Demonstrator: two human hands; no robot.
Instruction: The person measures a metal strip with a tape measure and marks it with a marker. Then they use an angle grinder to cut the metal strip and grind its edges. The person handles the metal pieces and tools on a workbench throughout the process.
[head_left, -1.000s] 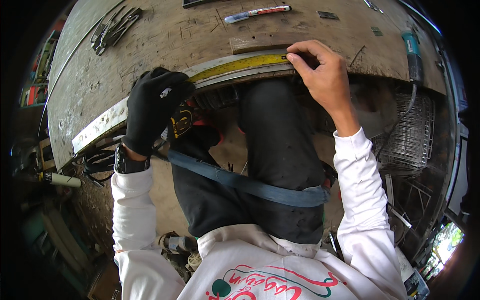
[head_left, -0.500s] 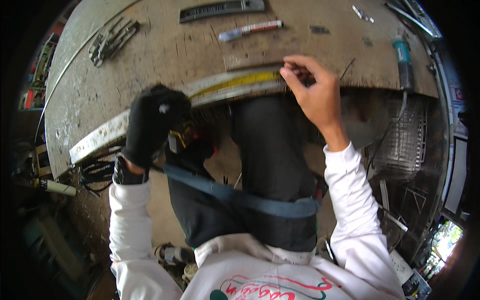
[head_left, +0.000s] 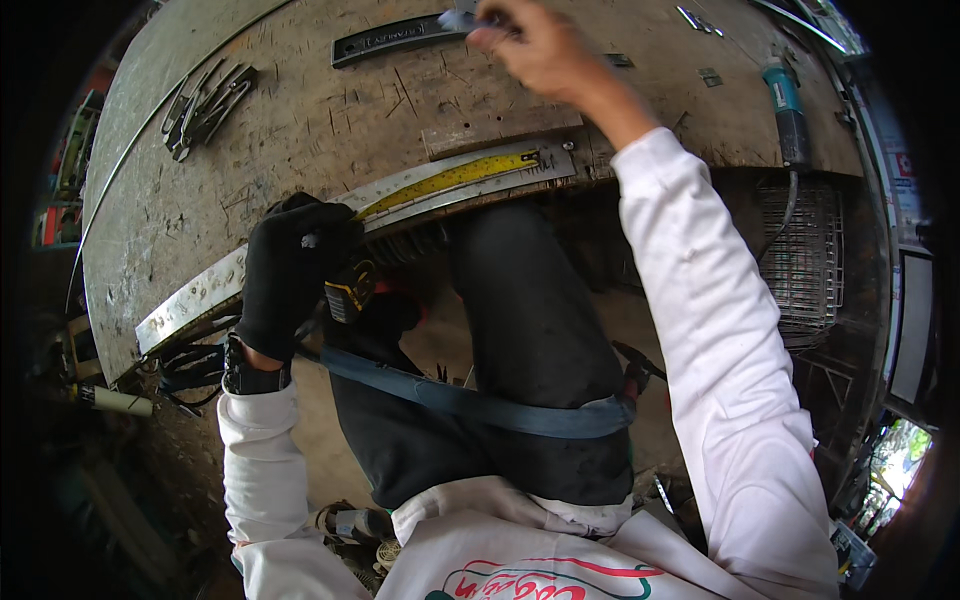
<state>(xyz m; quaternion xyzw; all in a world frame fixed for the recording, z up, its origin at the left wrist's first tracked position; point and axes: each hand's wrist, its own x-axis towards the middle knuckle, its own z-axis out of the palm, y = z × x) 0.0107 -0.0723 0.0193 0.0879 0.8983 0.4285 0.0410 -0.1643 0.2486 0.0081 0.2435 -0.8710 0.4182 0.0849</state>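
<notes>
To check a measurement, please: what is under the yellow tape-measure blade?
A metal strip, visible along both sides of the tape-measure blade. The surface directly beneath is covered.

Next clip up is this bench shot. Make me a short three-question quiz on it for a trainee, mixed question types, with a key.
1. Multiple choice: What colour is the tape blade lying along the metal strip?
A) red
B) yellow
C) green

2. True or false: The left hand wears a black glove, while the right hand is bare.

3. Fill in the blank: The teal-and-black power tool lies on the workbench toward the ____ side of the picture.

Key: 1. B, yellow; 2. True; 3. right.
</notes>
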